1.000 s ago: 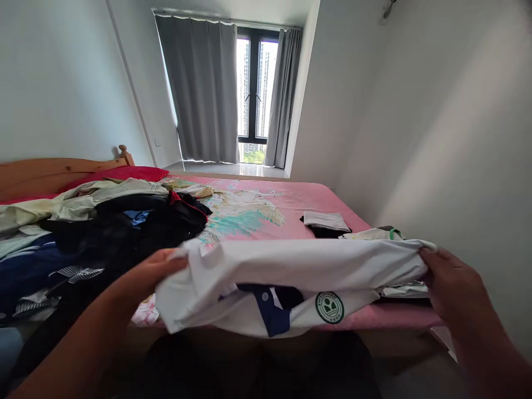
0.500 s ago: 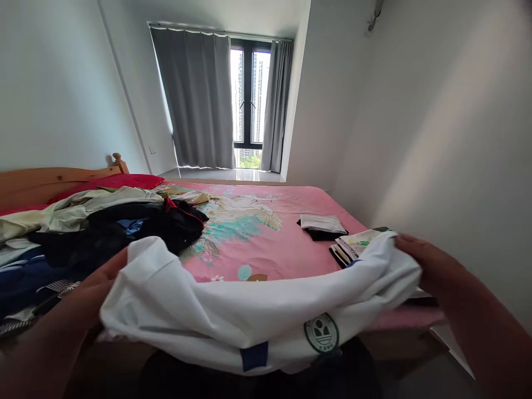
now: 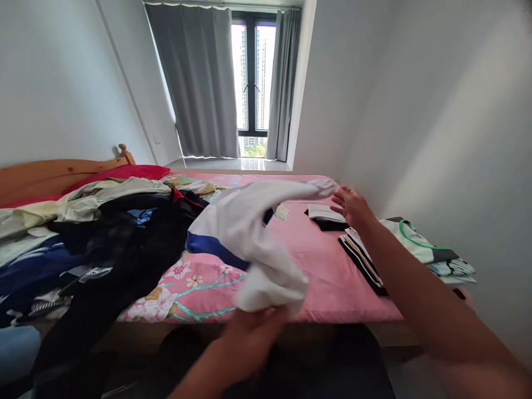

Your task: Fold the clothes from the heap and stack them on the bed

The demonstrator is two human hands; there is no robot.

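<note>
A white garment (image 3: 245, 221) with a blue band is bunched and twisted in the air over the bed, partly blurred. At its near end, my left hand (image 3: 255, 332) is closed on the cloth, the fingers smeared by motion. One narrow part of the garment stretches toward my right hand (image 3: 353, 206), which reaches out over the bed. The fingers of that hand are spread, with their tips right at the cloth's end. Under the garment lies the pink flowered bed sheet (image 3: 320, 277).
A heap of dark and light clothes (image 3: 137, 244) covers the bed's left side, near the red pillow (image 3: 137, 173). At right are a small folded pile (image 3: 326, 215), folded clothes in a stack (image 3: 361, 260) and a green-trimmed white shirt (image 3: 409, 235). Grey curtains (image 3: 199, 83) hang by the window.
The garment has gone from spread wide between both hands to bunched and twisted farther over the bed. My left hand has moved right to the middle; my right hand has moved forward and left, its fingers now spread.
</note>
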